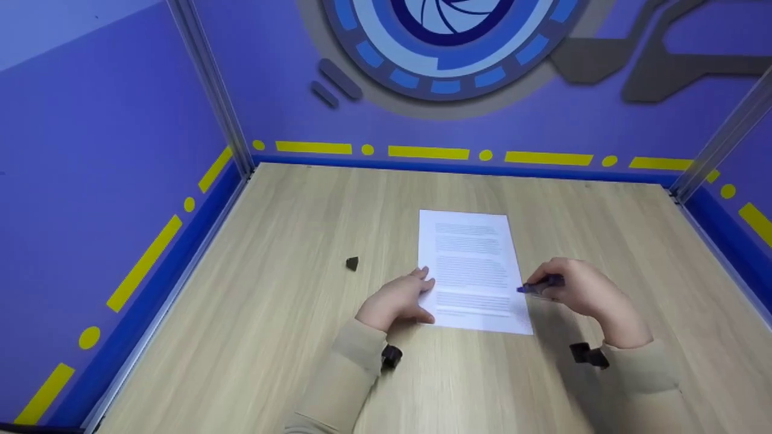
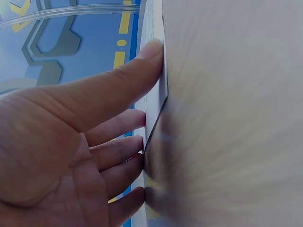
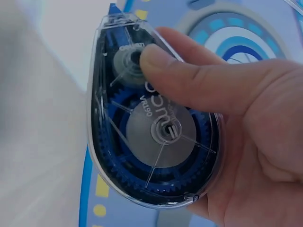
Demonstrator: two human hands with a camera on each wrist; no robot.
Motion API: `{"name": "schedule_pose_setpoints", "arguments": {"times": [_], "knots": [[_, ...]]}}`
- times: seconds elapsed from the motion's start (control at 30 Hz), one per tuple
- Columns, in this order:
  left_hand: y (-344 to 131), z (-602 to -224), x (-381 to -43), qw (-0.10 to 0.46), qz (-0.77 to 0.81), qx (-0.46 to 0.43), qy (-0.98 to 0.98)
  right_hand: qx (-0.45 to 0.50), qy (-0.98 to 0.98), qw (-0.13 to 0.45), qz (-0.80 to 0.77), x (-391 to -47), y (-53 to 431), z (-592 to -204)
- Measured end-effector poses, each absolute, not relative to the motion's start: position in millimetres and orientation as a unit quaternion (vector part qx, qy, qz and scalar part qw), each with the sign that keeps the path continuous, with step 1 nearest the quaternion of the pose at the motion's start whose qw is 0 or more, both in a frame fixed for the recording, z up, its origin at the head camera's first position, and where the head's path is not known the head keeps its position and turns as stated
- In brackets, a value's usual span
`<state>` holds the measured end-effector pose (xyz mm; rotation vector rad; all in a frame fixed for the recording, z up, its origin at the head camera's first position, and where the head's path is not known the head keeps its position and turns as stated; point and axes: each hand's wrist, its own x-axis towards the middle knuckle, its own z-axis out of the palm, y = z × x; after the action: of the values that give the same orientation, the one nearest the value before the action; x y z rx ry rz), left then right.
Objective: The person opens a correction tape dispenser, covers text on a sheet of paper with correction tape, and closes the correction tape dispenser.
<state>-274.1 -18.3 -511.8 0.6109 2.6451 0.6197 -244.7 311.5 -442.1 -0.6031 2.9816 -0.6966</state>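
A printed sheet of paper point(image 1: 472, 271) lies on the wooden table. My left hand point(image 1: 395, 298) rests on its lower left edge. In the left wrist view, the thumb point(image 2: 150, 49) lies on the sheet and the fingertips touch the surface beside it. My right hand point(image 1: 582, 289) pinches a correction tape point(image 3: 161, 142) with a clear case and dark blue gears. Its blue tip point(image 3: 115, 8) points left, over the paper's right edge in the head view. Whether the tip touches the sheet, I cannot tell.
A small dark piece point(image 1: 352, 263) sits on the table point(image 1: 289, 301), left of the paper. Blue panels with yellow marks point(image 1: 428, 152) wall the table at the back and both sides. Each wrist carries a small black camera mount point(image 1: 391, 357).
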Motion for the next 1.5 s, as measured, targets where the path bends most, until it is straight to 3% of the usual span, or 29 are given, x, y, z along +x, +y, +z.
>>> {"name": "schedule_pose_setpoints", "arguments": {"times": [0.73, 1.07, 1.5], "knots": [[-19.2, -512.2, -274.0, 0.153, 0.210, 0.218, 0.941, -0.175, 0.921, -0.047, -0.344, -257.9, 259.3, -470.9], [-15.8, -510.2, -272.9, 0.138, 0.179, 0.224, 0.948, -0.109, 0.885, -0.037, -0.450, -267.6, 253.0, -486.6], [-19.8, -497.3, -273.9, 0.118, 0.180, 0.213, 0.953, -0.065, 0.846, 0.031, -0.528, -267.9, 242.5, -497.3]]}}
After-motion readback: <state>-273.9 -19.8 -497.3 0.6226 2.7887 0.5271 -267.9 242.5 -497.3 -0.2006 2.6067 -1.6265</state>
